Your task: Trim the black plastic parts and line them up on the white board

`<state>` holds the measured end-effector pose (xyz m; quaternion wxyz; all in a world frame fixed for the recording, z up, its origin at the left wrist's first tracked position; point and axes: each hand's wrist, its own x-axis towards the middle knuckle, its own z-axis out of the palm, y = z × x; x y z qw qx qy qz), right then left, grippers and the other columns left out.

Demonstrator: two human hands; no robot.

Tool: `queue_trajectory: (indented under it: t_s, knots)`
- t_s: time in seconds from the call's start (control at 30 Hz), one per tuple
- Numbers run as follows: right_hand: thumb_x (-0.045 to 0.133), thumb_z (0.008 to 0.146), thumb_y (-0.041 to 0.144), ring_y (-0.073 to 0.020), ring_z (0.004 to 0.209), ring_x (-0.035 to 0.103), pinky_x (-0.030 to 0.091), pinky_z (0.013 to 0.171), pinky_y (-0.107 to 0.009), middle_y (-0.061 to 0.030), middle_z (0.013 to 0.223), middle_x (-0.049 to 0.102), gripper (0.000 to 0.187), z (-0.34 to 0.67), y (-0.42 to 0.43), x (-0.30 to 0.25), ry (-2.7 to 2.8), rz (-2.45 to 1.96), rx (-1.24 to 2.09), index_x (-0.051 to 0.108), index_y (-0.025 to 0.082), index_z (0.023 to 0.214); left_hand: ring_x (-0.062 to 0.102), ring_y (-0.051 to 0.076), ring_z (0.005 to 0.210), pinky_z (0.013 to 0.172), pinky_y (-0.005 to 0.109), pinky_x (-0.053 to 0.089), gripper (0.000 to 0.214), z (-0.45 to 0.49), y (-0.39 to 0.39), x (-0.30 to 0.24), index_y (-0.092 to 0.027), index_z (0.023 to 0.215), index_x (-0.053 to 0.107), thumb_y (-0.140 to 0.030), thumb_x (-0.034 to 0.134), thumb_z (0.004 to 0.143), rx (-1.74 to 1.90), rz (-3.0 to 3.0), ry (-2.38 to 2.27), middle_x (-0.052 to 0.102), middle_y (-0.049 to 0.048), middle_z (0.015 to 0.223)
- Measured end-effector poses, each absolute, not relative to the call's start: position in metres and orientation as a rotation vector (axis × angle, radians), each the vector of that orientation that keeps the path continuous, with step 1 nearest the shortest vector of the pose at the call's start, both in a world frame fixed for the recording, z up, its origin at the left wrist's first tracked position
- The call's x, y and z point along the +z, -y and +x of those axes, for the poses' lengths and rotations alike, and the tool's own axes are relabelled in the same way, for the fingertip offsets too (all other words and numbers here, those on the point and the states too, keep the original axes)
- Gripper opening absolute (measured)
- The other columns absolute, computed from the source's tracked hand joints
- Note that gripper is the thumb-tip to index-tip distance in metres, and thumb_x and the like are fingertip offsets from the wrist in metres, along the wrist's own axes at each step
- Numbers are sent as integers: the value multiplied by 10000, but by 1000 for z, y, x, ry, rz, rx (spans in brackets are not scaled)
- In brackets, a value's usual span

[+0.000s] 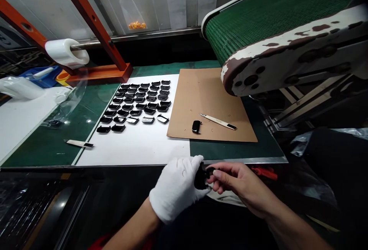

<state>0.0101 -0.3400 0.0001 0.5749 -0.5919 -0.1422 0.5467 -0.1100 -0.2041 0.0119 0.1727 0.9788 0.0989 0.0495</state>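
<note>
My left hand (pixel 176 188), in a white glove, has its fingers (pixel 189 164) closed around a black part (pixel 199 179), held just past the front edge of the surface (pixel 51 146). My bare right hand (pixel 244 188) is right beside it, its fingers (pixel 218 175) pinched together on the part's end, though exactly where they grip is too small to tell. Ahead, rows of black pieces (pixel 138 104) lie on a white sheet (pixel 138 150). To their right, a cardboard sheet (pixel 201 97) carries a craft knife (pixel 218 121) and one more black piece (pixel 196 126). A second knife (pixel 78 143) lies on the surface left of the white sheet. A green conveyor belt (pixel 258 24) overhangs the cardboard's far corner.
</note>
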Motion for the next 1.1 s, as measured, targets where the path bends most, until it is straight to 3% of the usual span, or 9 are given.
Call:
queue_trajectory:
  t_s: [0.17,0.33,0.43,0.5,0.6,0.73,0.87,0.97,1.1]
  knots:
    - [733,662,458,-90,561,571,444,536,-233,-12,672,659,401,1,338,-9,304,-1434,1377,663,122,869,641,265,754,674,360,503,367,-113,212,2,-168,965,573,-468,585,755,-139,2806,-406,652,91,832]
    - [649,717,517,-124,614,572,461,531,-260,-33,747,645,431,-6,343,-19,331,-1533,1394,654,137,919,651,273,678,599,349,490,320,-118,216,-5,-174,864,580,-475,535,767,-195,2884,-433,654,78,750]
    - [626,744,499,-201,820,599,500,708,-348,-72,913,662,402,-6,353,-23,540,-1672,1337,678,164,959,642,260,609,550,342,483,259,-128,216,-4,-177,819,574,-425,528,762,-162,2924,-307,640,54,673]
    - [638,750,464,-239,919,596,456,852,-397,-74,967,679,341,-5,360,-24,638,-1688,1331,703,184,934,637,243,577,525,329,480,229,-135,217,-5,-178,836,569,-377,562,723,-51,2916,-199,642,37,659]
    - [663,738,433,-268,951,598,411,912,-426,-73,960,695,292,-8,367,-23,641,-1634,1330,724,203,907,642,220,571,511,315,488,237,-144,220,-9,-178,881,556,-323,584,696,233,2858,-106,662,32,690]
    - [649,758,426,-269,994,584,384,922,-410,-84,993,683,259,-13,367,-21,708,-1525,1241,743,226,893,687,223,715,613,309,546,287,-153,225,-24,-151,1018,531,-273,544,759,621,2814,-63,701,87,829]
    - [599,792,463,-222,883,585,398,797,-345,-63,920,643,285,-11,365,-24,877,-1418,1279,752,238,874,692,249,897,776,331,570,408,-161,225,-44,-126,1170,491,-282,558,799,871,2822,23,713,125,943]
    - [604,781,489,-191,822,565,395,734,-318,-51,886,608,316,-1,367,-34,924,-1305,1337,757,220,848,674,257,969,851,342,554,429,-162,225,-50,-105,1207,477,-315,536,838,870,2812,130,709,142,975]
    - [656,732,506,-178,810,563,395,762,-328,-45,855,633,346,9,366,-57,943,-1090,1405,758,204,865,662,269,989,871,357,542,438,-159,231,-38,-72,1208,474,-347,522,870,786,2776,187,697,167,1002]
